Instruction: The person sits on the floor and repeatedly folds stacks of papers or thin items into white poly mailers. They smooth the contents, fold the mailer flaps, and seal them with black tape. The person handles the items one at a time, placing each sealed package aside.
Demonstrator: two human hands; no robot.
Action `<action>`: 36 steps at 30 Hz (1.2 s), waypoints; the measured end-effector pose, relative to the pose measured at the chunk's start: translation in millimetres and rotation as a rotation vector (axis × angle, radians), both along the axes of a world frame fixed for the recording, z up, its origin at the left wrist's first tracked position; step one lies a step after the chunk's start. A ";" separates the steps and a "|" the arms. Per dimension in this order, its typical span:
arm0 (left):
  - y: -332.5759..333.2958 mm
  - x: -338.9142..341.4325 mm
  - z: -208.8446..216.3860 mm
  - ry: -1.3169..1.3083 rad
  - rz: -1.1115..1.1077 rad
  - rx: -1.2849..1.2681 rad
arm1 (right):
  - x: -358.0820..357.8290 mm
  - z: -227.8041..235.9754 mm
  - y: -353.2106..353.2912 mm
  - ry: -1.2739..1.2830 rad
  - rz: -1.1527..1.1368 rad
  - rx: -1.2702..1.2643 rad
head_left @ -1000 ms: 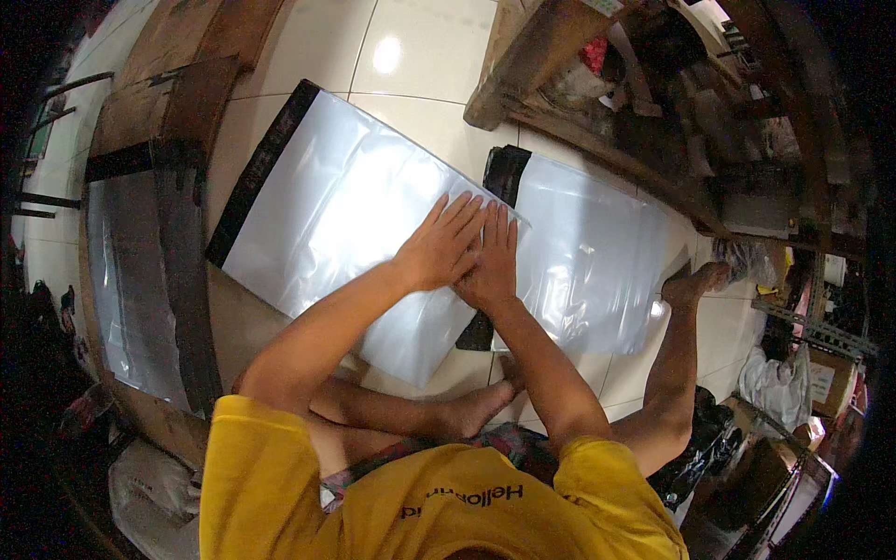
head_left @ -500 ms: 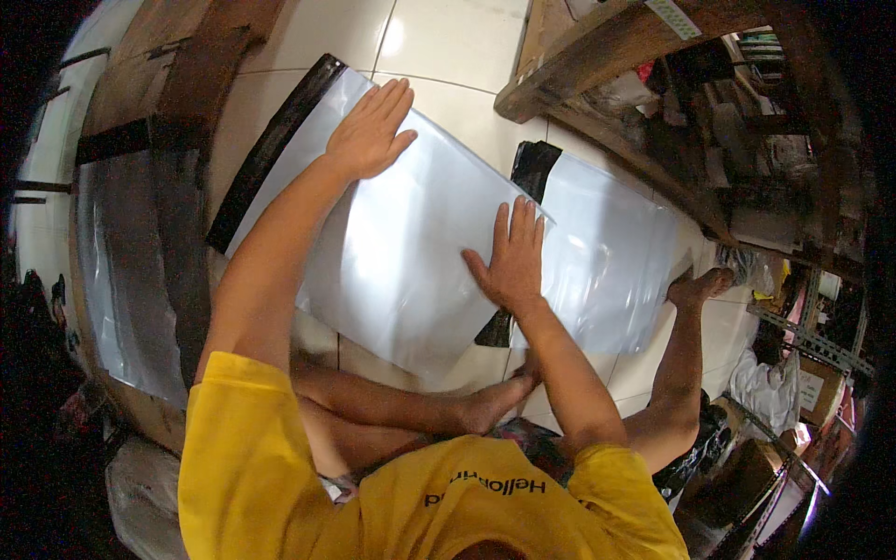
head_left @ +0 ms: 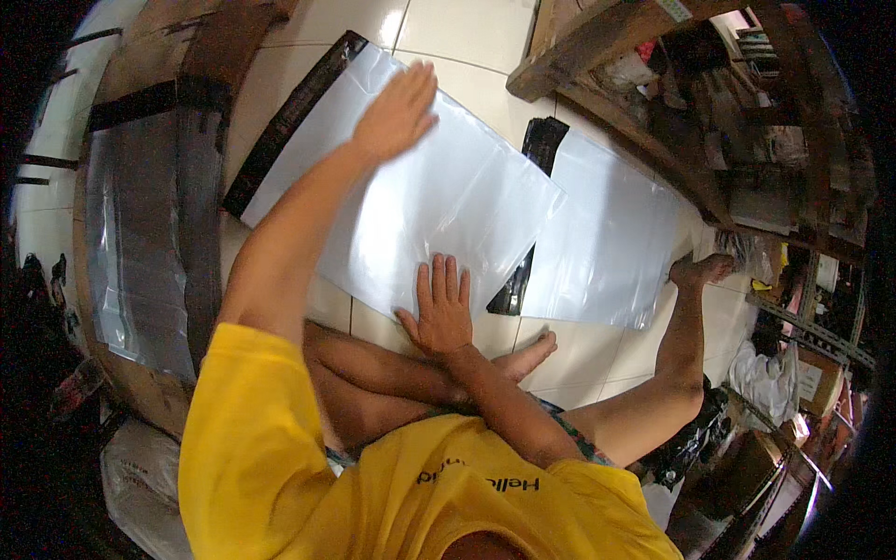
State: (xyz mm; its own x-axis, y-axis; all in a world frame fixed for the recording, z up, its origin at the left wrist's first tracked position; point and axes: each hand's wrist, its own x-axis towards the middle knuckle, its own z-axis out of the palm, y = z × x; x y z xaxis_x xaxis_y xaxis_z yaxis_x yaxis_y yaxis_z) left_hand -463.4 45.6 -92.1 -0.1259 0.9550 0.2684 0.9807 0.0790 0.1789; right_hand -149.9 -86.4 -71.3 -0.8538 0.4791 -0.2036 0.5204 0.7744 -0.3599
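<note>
Flat-Handed on a Slick Bag

Now both hands lie open, palms down, gripping nothing. The right hand (head_left: 441, 313) pins the near edge of the large white plastic mailer bag (head_left: 439, 201) on the tiled floor (head_left: 457, 33); the left hand (head_left: 397, 110), arm fully extended, presses its far end. Such smooth plastic could skid or crease if either palm lifts. A second bag (head_left: 602, 233) lies just beside.
</note>
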 end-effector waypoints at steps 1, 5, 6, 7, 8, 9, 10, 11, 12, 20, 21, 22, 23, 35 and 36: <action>-15.2 20.4 6.0 -0.117 -0.073 0.050 | 0.6 0.7 2.0 -0.012 -0.004 0.001; -114.1 136.5 14.4 -0.030 -0.568 -0.427 | -0.6 6.7 1.4 -0.023 -0.003 -0.003; -142.8 141.9 23.2 -0.277 -0.671 -0.417 | -0.9 7.6 1.8 -0.013 0.008 -0.002; -146.8 140.4 26.0 -0.278 -0.618 -0.440 | 2.0 2.0 0.0 -0.002 0.012 0.001; -149.4 138.2 28.6 -0.279 -0.567 -0.462 | 3.3 -2.5 -1.2 -0.009 -0.006 0.000; -151.3 128.9 28.5 -0.273 -0.524 -0.437 | -1.1 -2.0 0.1 -0.017 -0.023 0.002; -152.5 115.8 26.4 -0.276 -0.469 -0.415 | -0.5 -2.3 -0.2 -0.032 -0.027 -0.003; -153.6 101.9 24.6 -0.278 -0.415 -0.393 | 3.4 -3.1 -2.5 -0.026 -0.018 0.000; -149.0 84.4 30.0 -0.261 -0.339 -0.404 | 5.0 -5.2 -1.7 -0.015 -0.019 0.012; -155.5 -61.2 1.2 -0.018 -0.008 -0.226 | 5.1 -1.8 -1.8 -0.019 -0.015 -0.001; -154.9 -63.5 1.1 -0.016 -0.007 -0.224 | 4.7 -1.9 -2.4 -0.012 -0.010 0.006; -155.3 -63.5 -0.7 -0.013 -0.004 -0.222 | 4.6 -1.8 -2.9 -0.004 -0.003 0.013; -157.4 -61.8 -1.4 -0.010 0.000 -0.220 | 5.3 -1.2 -2.7 -0.019 -0.006 0.022; -82.9 86.3 16.8 -0.306 -0.291 -0.286 | 5.1 -6.2 -4.7 0.022 -0.030 0.108; -77.4 63.2 14.5 -0.277 -0.221 -0.258 | 5.9 -7.1 -3.3 0.006 -0.023 0.072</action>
State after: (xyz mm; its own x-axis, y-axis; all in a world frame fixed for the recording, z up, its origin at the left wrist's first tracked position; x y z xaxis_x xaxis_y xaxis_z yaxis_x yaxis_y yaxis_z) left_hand -400.2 -31.8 -77.6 0.0555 0.9985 0.0020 0.8970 -0.0507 0.4392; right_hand -144.0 -89.8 -78.4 -0.8435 0.5120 -0.1625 0.5363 0.7861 -0.3073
